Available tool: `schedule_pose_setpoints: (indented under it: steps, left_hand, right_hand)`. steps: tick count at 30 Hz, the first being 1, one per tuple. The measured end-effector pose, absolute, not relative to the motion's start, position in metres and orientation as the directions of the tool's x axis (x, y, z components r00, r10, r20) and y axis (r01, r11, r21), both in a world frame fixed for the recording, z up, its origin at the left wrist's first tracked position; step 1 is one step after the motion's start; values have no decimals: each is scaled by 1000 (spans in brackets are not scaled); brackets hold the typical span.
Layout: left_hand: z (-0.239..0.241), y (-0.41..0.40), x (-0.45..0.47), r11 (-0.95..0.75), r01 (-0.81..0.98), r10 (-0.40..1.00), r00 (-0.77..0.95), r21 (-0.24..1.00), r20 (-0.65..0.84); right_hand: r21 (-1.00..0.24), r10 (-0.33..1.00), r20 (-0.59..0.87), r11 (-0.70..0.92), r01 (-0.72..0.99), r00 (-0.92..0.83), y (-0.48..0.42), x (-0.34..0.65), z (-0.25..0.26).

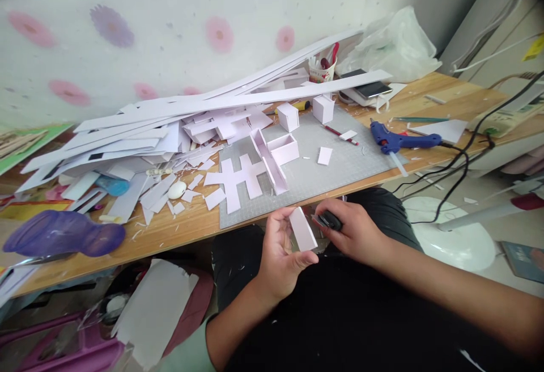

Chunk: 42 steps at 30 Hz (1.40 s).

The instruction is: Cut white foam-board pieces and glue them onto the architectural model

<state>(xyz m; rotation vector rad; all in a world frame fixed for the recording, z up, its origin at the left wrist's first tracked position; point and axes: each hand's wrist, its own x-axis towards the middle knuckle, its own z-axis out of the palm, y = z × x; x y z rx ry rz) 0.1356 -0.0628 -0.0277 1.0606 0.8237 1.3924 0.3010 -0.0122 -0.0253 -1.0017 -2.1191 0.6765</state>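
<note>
Your left fingers [277,227] hold a white piece [303,231]. Your right fingers [345,210] grip a black tool [330,220] just beside it.

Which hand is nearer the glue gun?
Right. The right hand, gripping a black tool, is below and left of the glue gun in view; the left hand is farther left, holding a white piece.

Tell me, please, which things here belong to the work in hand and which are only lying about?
Likely in the work:
- white piece, in left hand
- black tool, in right hand
- mat
- white boxes
- glue gun

Seemingly just lying about:
- plastic bag
- purple object
- book on the floor
</note>
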Motion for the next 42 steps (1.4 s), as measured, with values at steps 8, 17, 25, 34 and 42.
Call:
schedule_pose_setpoints:
  steps: [8,17,25,34,42]
  left_hand:
    - [-27,-63,130,-104,-278,989,76,955,130]
    - [-36,-60,120,-122,16,991,-53,992,122]
    - [-30,-63,117,7,-114,996,-87,993,-17]
    - [-37,-55,105,44,-250,999,0,967,-45]
    - [-35,-51,115,41,-352,999,6,935,-41]
  right_hand:
    - [-632,843,330,532,563,-426,-1,308,-10]
    - [-198,952,39,307,931,-305,97,315,12]
    - [-181,950,148,300,937,-276,138,305,4]
    - [-143,972,234,71,987,-36,127,436,-10]
    - [-139,983,185,29,990,-2,123,460,-30]
